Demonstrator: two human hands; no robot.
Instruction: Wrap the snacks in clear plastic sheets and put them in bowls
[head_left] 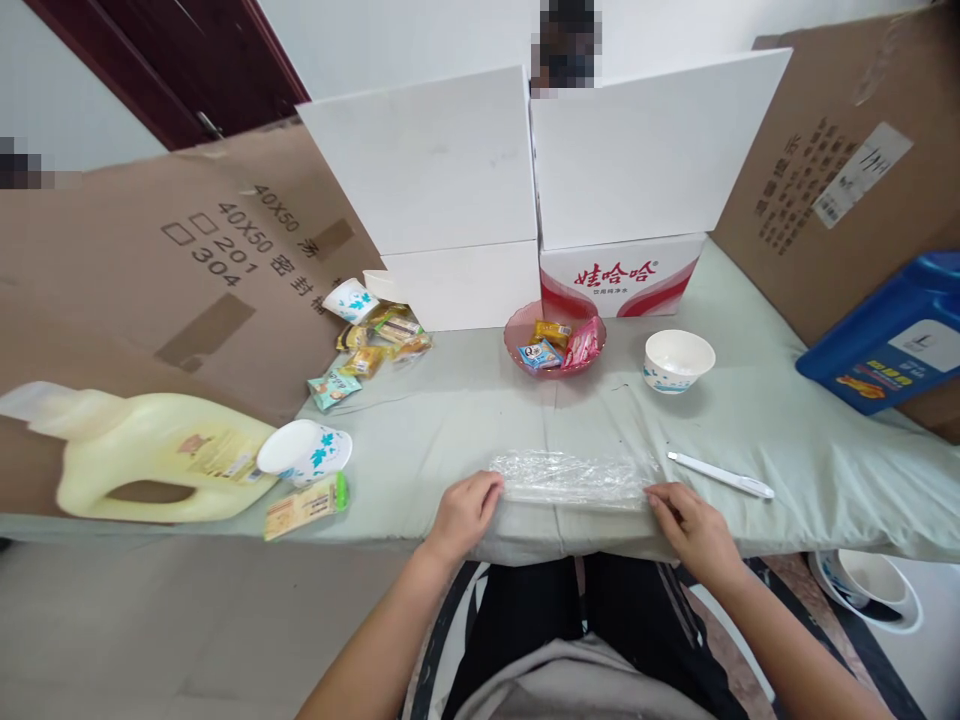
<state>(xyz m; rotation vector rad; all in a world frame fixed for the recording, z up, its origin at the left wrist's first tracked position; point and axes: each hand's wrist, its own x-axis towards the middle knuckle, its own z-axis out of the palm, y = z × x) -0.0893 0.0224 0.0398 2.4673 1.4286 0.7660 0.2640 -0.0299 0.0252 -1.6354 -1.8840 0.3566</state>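
Note:
A crinkled strip of clear plastic film [574, 480] is stretched sideways along the front of the table. My left hand [463, 515] pinches its left end, and my right hand [694, 530] pinches the right end. Just right of the film lies a white pen-like tool [720, 475], perhaps a utility knife. Behind the film stands a pink glass bowl [517, 350] with several wrapped snacks [553, 345] in it. A white paper bowl [675, 362] with a blue print sits upright to its right.
Yellow detergent jug [157, 450], tipped paper cup [300, 455] and snack packet [307, 508] lie at left. Behind them are loose snacks [375, 345] and another cup [350, 300]. A blue bottle [885, 335] leans at right. White boxes [465, 285] and cardboard [247, 260] border the table.

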